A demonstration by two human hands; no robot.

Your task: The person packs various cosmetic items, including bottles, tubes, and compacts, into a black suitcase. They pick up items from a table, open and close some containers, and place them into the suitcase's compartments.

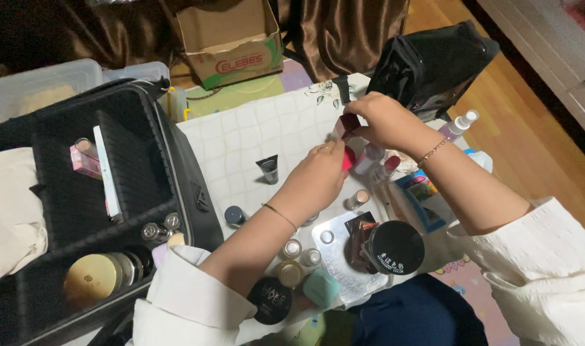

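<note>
An open brown cardboard box (pixel 231 40) with a red-and-green label on its front stands on the floor beyond the table. A small pink carton (pixel 84 160) lies in the black case at left. A flat blue packet (pixel 422 198) with colourful print lies on the table's right edge. A round black lid (pixel 395 247) bears white lettering.

I saw a low white surface (pixel 254 138) with a faint grid pattern, standing on a wood floor (pixel 536 134). On it lay a small grey tube (pixel 267 168) standing on its cap, a dark round jar (pixel 234 215), several little bottles (pixel 302 253), a mint sponge (pixel 322 288), a black round compact (pixel 395 247), and a clear spray bottle (pixel 458 125) near the far edge. A black bag (pixel 433 64) sat at its back corner.
</note>
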